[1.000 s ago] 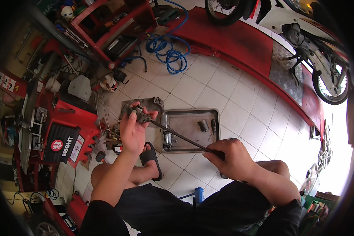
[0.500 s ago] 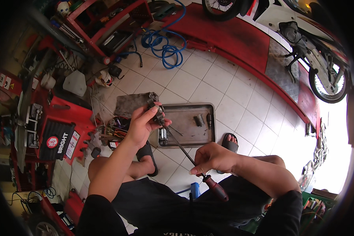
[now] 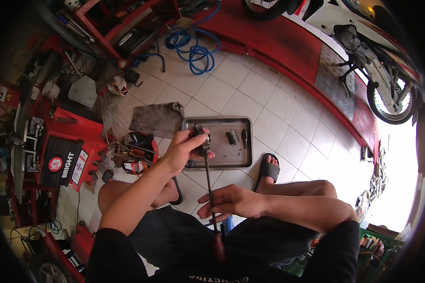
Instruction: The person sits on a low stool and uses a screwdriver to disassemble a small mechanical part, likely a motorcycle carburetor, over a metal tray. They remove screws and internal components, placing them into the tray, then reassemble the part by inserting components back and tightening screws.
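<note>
Left grip (image 3: 180, 153) pinches a dark metal part (image 3: 204, 149); right grip (image 3: 238, 203) is loosely spread at the screwdriver (image 3: 218, 246) (seemingly aligning tool and part). Next likely calls for firm hold.

Two hands (image 3: 243, 202), one red-handled screwdriver (image 3: 218, 244), two sandals (image 3: 270, 172), one motorcycle (image 3: 350, 38).

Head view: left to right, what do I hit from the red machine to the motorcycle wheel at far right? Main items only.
Red machine → red container of tools → left hand gripping a dark metal part → right hand → right sandal → motorcycle wheel.
</note>
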### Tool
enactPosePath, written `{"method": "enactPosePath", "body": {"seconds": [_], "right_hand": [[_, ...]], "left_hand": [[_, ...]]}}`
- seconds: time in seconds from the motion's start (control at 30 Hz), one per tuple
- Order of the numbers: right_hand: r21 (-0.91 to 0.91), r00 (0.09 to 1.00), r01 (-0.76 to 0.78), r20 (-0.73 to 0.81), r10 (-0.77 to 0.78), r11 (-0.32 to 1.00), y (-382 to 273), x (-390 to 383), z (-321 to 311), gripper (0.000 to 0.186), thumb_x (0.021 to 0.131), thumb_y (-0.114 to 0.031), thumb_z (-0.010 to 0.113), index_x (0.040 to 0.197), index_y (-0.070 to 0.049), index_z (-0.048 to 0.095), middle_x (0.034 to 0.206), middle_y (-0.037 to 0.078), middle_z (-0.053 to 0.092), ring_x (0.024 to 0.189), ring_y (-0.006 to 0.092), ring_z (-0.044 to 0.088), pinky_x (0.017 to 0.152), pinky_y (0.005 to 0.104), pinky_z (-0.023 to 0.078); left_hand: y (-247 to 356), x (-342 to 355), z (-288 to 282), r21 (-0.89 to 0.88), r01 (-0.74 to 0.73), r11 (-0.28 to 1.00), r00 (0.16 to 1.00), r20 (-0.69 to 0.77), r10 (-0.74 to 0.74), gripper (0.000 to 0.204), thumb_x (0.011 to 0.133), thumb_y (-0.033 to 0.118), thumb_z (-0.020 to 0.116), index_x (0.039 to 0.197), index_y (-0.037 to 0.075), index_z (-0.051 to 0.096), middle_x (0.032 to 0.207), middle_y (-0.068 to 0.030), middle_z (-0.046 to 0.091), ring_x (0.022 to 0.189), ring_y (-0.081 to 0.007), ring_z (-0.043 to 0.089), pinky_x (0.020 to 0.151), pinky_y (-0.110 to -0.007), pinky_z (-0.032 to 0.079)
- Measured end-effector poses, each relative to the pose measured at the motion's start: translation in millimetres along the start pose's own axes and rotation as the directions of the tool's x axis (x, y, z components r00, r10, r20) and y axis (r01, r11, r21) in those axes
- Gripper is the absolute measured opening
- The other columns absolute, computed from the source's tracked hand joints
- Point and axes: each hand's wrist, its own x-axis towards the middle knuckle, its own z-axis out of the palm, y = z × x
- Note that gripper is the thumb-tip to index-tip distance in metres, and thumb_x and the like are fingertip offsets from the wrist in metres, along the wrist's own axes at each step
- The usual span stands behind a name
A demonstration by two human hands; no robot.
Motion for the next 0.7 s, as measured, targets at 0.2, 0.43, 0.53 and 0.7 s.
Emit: {"method": "enactPosePath", "body": {"seconds": [0.2,0.43,0.53,0.7], "right_hand": [[-0.234,0.982,-0.17,-0.117,0.145,0.957,-9.5,7.0,0.4,0.032,0.1,-0.005,0.061,0.129,0.005,0.054,0.116,0.017,0.068,0.107,0.0236,0.069,0.095,0.0343,0.058],[0.07,0.994,0.088,-0.072,-0.083,0.994,-2.4,11.0,8.2,0.029,0.092,-0.017,0.076,0.106,0.004,0.06,0.095,0.013,0.072,0.09,0.0216,0.073,0.084,0.0334,0.061],[-0.178,0.991,-0.101,-0.108,0.083,0.979,-12.7,12.7,5.2,0.032,0.094,-0.019,0.074,0.113,0.002,0.059,0.103,0.012,0.07,0.096,0.0199,0.072,0.087,0.0324,0.06],[-0.08,0.997,-0.009,-0.075,0.003,0.997,-3.7,16.7,6.7,0.031,0.095,-0.019,0.073,0.112,0.002,0.059,0.103,0.013,0.071,0.096,0.02,0.072,0.089,0.034,0.06]], "left_hand": [[3.0,1.2,-4.0,-0.041,0.058,0.997,0.997,0.046,-0.056,0.037,0.101,0.024,0.058,0.127,-0.001,0.057,0.096,-0.0101,0.064,0.088,-0.0304,0.073,0.084,-0.041,0.061],[5.2,3.1,-1.6,-0.013,0.098,0.995,0.994,0.054,-0.097,0.039,0.101,0.027,0.057,0.127,-0.002,0.057,0.095,-0.0095,0.064,0.087,-0.0306,0.073,0.082,-0.041,0.061],[7.3,3.1,-1.9,-0.039,0.111,0.993,0.991,0.079,-0.107,0.04,0.1,0.028,0.058,0.127,-0.002,0.057,0.095,-0.0095,0.064,0.087,-0.031,0.073,0.081,-0.041,0.061],[9.1,0.4,1.2,-0.022,0.107,0.994,0.991,0.078,-0.105,0.041,0.099,0.028,0.058,0.127,-0.003,0.057,0.095,-0.0095,0.064,0.086,-0.0312,0.073,0.08,-0.041,0.061]]}}
